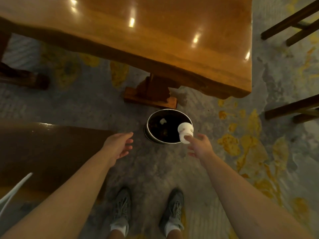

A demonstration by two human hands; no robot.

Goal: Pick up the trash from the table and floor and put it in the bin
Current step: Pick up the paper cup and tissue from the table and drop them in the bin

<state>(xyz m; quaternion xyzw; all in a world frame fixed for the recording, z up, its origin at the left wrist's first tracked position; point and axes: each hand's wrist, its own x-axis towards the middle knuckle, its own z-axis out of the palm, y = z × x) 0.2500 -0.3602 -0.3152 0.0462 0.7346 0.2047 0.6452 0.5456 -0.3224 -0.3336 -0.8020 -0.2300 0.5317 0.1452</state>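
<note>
Holding a white paper cup (185, 132) in my right hand (200, 147), I have the fingers pinched on its near end, the cup tilted on its side and hanging over the right rim of the bin (151, 137). My left hand (119, 145) is spread open and empty, palm turned in, over the floor (86, 104) just left of the bin. The bin is a round, dark, metal-rimmed can standing on the floor, near the foot of the table leg (151, 94); a pale scrap (162, 121) already lies inside it. The glossy wooden tabletop (155, 31) beyond shows no trash in the part I can see, and neither does the patterned floor around my shoes (120, 209). I judge the step in hand to be the drop itself: the cup is over the opening but close to the rim. The next move calls for nudging it a little left toward the middle, then opening the fingers so it falls clear inside rather than glancing off the edge.
</note>
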